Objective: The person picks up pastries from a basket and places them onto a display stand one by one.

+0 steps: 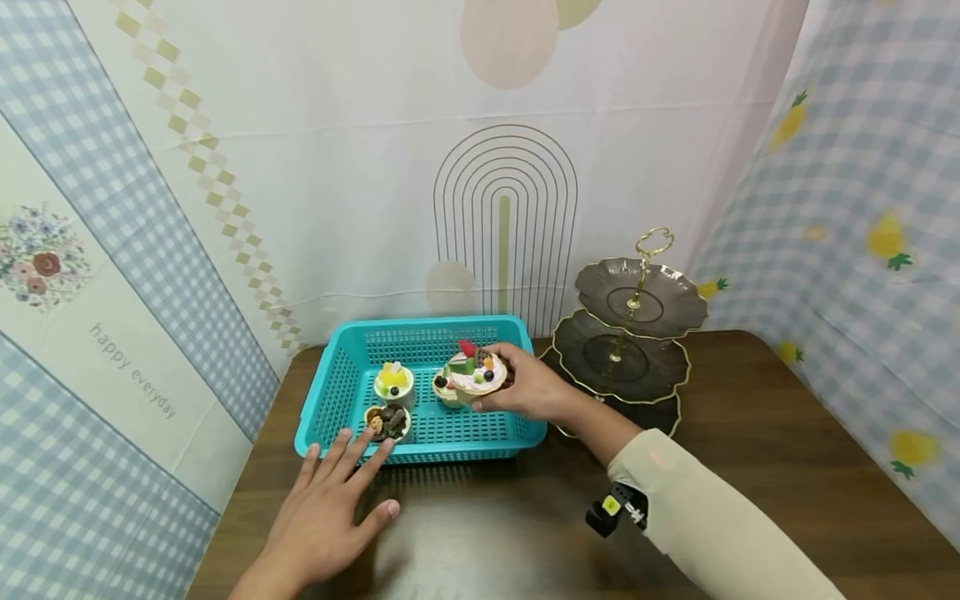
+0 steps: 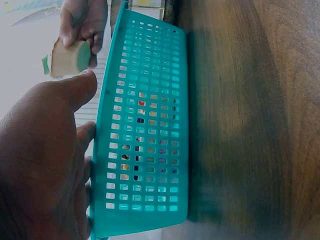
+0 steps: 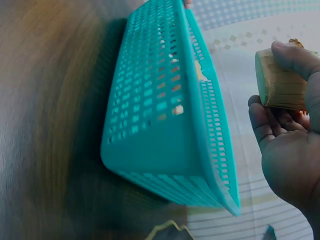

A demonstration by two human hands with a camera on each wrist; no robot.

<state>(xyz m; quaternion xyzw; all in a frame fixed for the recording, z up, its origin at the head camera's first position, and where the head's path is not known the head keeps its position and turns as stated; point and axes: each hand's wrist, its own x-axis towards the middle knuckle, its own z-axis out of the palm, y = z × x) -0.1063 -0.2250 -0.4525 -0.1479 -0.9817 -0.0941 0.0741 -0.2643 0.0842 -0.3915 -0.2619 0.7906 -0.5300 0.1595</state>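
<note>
My right hand [image 1: 528,387] grips a fruit-topped cupcake [image 1: 482,379] with pale pink cream over the right part of the turquoise basket [image 1: 465,454]. In the right wrist view, that cupcake [image 3: 282,82] shows a beige side and green base between thumb and fingers. Just behind it, partly hidden, another fruit cupcake [image 1: 444,390] sits in the basket. A yellow-fruit cupcake [image 1: 393,382] and a chocolate-topped cupcake [image 1: 388,423] stand at the left inside. My left hand [image 1: 322,517] is spread, its straight fingers at the basket's front rim beside the chocolate cupcake.
A three-tier dark stand [image 1: 618,358] with gold rims and a gold ring handle stands right of the basket, close to my right forearm. Both rest on a brown wooden table [image 1: 480,533]. A patterned cloth [image 1: 360,208] hangs behind.
</note>
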